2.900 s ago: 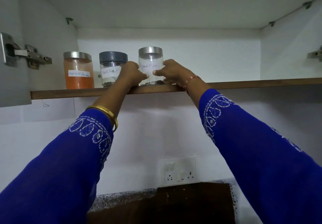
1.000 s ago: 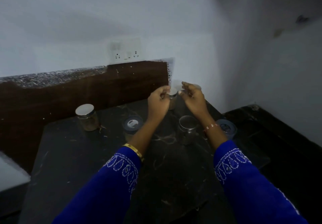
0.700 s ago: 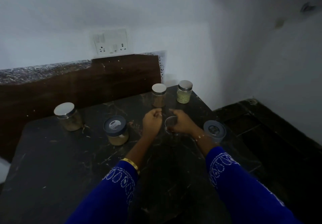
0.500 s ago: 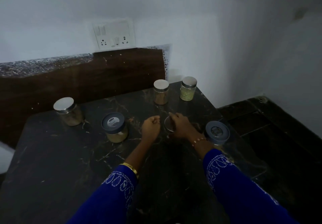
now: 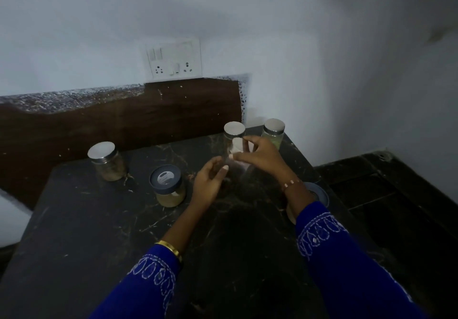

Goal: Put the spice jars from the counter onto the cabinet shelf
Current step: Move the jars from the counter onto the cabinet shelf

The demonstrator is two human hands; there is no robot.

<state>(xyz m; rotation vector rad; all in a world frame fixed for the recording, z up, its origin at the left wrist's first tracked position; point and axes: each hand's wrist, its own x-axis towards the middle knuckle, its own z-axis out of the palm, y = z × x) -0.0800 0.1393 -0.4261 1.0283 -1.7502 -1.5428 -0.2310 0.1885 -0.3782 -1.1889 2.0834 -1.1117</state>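
Observation:
Several spice jars stand on the dark marble counter. Between my hands, just above the counter, is a clear glass jar with a white label; its outline is dim. My right hand grips it from the right and top. My left hand curls round its lower left side. Behind it stand a silver-lidded brown spice jar and a silver-lidded green spice jar. A silver-lidded jar and a grey-lidded jar stand to the left. Another grey-lidded jar is partly hidden behind my right wrist.
A dark wooden backsplash runs behind the counter, with a white switchboard above it. White walls close the corner at the right. A lower dark ledge lies past the counter's right edge. The cabinet shelf is out of view.
My gaze dropped from the cabinet shelf, where three jars stand, to the counter. Both hands closed on a clear jar mid-counter and it now sits slightly higher between them.

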